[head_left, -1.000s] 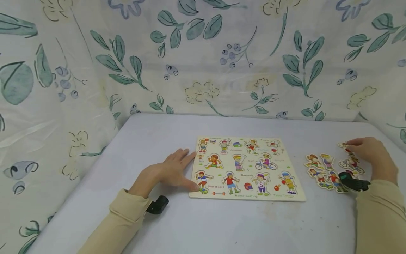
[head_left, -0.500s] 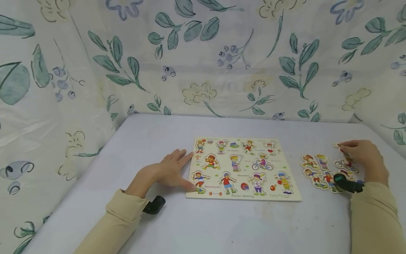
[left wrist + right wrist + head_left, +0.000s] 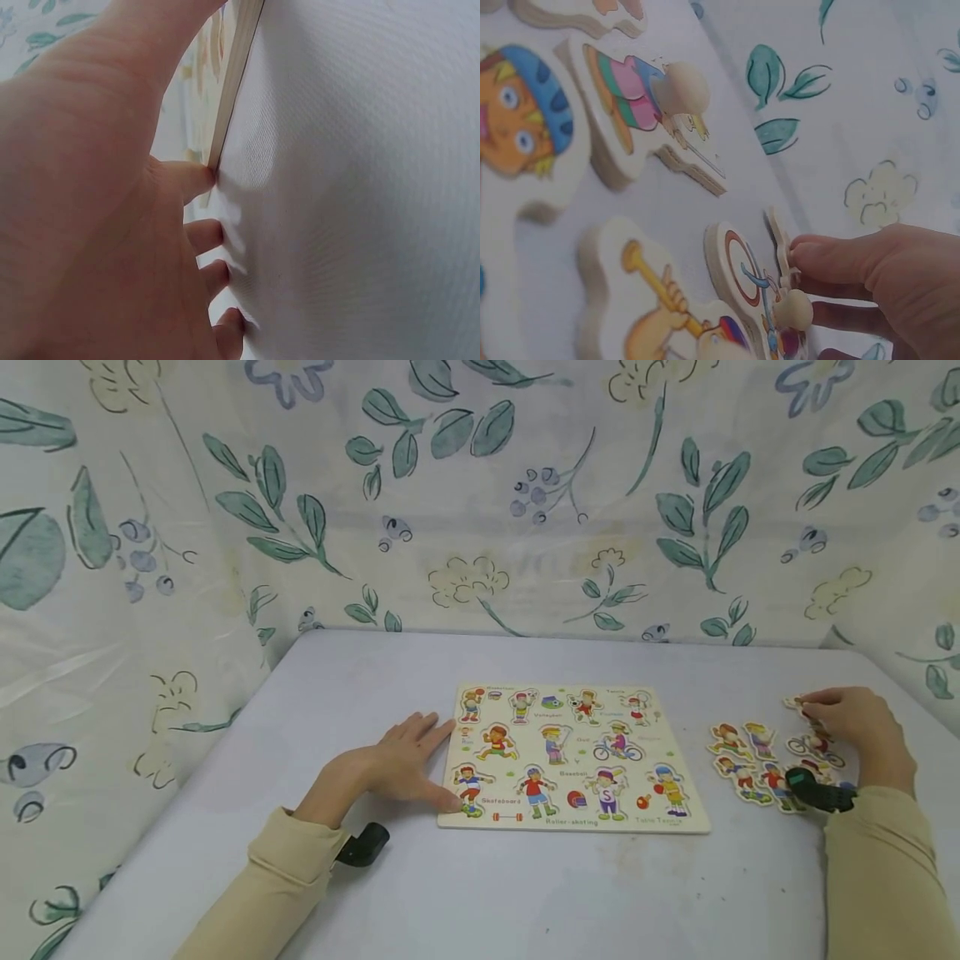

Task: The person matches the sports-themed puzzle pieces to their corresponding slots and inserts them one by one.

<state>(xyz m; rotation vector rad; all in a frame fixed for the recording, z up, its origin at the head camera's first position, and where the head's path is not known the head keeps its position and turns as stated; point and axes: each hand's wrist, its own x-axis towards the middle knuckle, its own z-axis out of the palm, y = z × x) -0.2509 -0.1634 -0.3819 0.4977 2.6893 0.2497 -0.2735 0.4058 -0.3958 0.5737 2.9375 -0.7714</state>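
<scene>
A wooden puzzle board [image 3: 696, 814], printed with children playing sports, lies flat on the white table. My left hand [image 3: 397, 768] rests at its left edge, thumb on the lower left corner and fingers spread; in the left wrist view the fingertips touch the table and the board's side. On the right, my right hand [image 3: 862, 731] pinches a small knobbed puzzle piece [image 3: 778, 240] between thumb and fingers, most of it hidden. Just under that hand is a bicycle piece [image 3: 742, 270] with a round wooden knob. A golfer piece [image 3: 630, 97] and a baseball piece [image 3: 660, 307] lie nearby.
Several loose pieces, among them a runner piece [image 3: 727, 741] and a skateboard piece [image 3: 742, 779], lie close together right of the board. A floral cloth [image 3: 480, 510] hangs behind the table [image 3: 360, 677].
The head view has shifted slightly, so everything sits a little further left in it. Both hands keep nearly the same places, the right one still at the far loose piece.
</scene>
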